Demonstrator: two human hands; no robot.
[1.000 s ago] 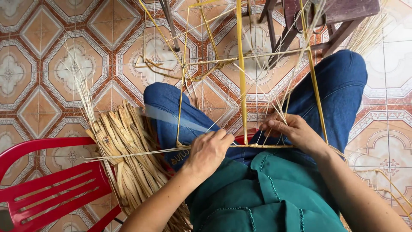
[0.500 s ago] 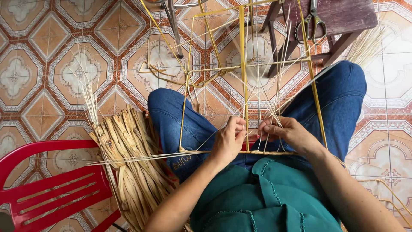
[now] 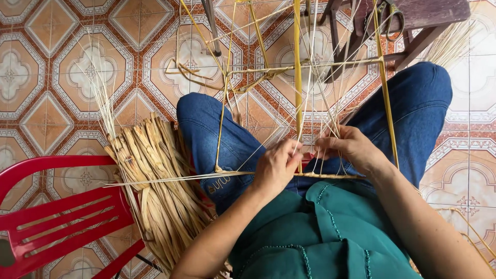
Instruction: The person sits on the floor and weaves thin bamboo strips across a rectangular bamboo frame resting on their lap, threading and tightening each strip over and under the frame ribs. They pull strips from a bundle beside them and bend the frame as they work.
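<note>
Left hand (image 3: 275, 168) curled, fingertips pinching thin pale strands (image 3: 315, 111) just beside the middle upright of the yellow cane frame (image 3: 298, 88). Right hand (image 3: 350, 148) close to it, fingers bent and pinching more of the same strands; hands nearly touching each other. Frame rests on the person's lap between the knees, its near crossbar lying across the thighs just under both hands, uprights running far out of view. Strands fan up from the hands to the frame's far crossbar. One long strand runs left from the left hand across the left knee. Person wears blue jeans (image 3: 212, 134) and a green top (image 3: 320, 232). Left of the left knee, a bundle of flat dried straw-coloured strips (image 3: 157, 175) lies on the patterned tile floor (image 3: 46, 62), touching the red plastic chair (image 3: 57, 206) at near left. Far right, a dark wooden stool (image 3: 423, 15) with scissors (image 3: 390, 18) on it. Loose cane pieces (image 3: 191, 72) on floor far of the knees.
</note>
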